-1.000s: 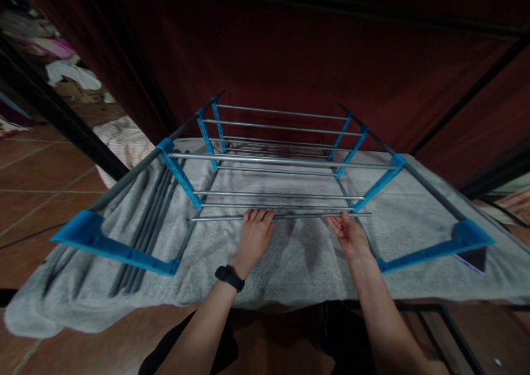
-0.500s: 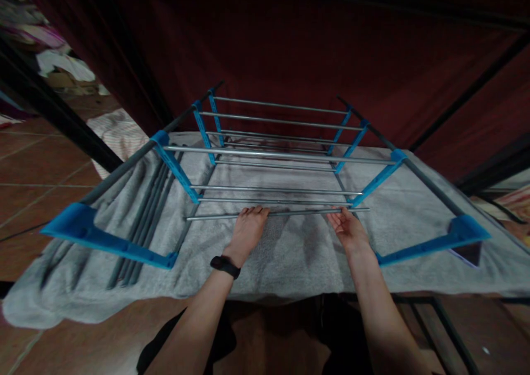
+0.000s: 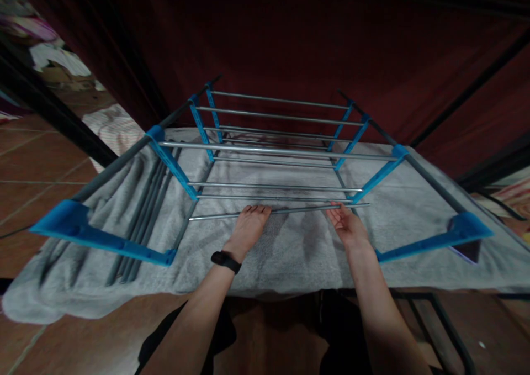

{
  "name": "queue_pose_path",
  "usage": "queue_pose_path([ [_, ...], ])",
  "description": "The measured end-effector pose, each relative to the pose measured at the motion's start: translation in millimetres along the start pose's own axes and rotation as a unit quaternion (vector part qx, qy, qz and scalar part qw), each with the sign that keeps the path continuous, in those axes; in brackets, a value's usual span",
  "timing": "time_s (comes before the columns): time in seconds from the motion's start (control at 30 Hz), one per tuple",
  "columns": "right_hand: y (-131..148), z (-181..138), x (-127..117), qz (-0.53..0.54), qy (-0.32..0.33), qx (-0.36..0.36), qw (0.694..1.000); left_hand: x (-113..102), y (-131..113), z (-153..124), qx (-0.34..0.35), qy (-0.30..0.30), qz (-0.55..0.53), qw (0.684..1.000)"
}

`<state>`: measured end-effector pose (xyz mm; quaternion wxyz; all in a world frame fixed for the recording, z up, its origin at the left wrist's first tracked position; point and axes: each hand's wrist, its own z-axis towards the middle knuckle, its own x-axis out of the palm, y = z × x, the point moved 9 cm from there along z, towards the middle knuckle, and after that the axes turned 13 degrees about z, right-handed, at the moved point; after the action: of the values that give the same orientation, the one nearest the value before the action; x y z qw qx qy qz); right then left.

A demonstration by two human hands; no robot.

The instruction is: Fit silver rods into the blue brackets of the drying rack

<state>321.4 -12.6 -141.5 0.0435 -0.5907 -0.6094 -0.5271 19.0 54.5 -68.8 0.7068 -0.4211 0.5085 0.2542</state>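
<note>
A thin grey metal rod (image 3: 296, 210) lies crosswise in both of my hands. My left hand (image 3: 250, 225), with a black band on its wrist, is closed over the rod left of its middle, palm down. Toward the rod's right end, my right hand (image 3: 344, 223) grips it between thumb and fingers, palm turned partly up. Just beyond stands a rack frame of grey tubes and blue plastic brackets (image 3: 176, 165), joined by several crossbars (image 3: 265, 151). The nearest blue brackets, on the left (image 3: 107, 237) and right (image 3: 439, 244), have no crossbar between them.
A grey towel-like cloth (image 3: 285, 253) covers the surface under the rack. Several loose dark grey tubes (image 3: 143, 220) lie on it at left. A dark flat object (image 3: 467, 251) sits under the right bracket. Dark red fabric (image 3: 265, 43) hangs behind.
The rod has tilted slightly, its right end rising a little, with both hands still on it. The camera view has shifted slightly; the rack looks the same.
</note>
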Motion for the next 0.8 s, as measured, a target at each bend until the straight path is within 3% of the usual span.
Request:
queue_pose_path([
  [0.3, 0.0, 0.2, 2.1, 0.006, -0.006, 0.0, 1.0, 1.1, -7.3, 3.1, 0.038, 0.008, 0.088, 0.995],
  [0.5, -0.3, 3.8, -0.6, 0.02, -0.012, 0.004, 1.0, -3.1, 11.8, 8.6, -0.025, 0.021, 0.043, 0.999],
  [0.8, 5.6, 3.6, -2.2, 0.035, -0.041, 0.009, 0.999, 3.0, 35.8, 11.6, -0.029, 0.084, 0.095, 0.992],
])
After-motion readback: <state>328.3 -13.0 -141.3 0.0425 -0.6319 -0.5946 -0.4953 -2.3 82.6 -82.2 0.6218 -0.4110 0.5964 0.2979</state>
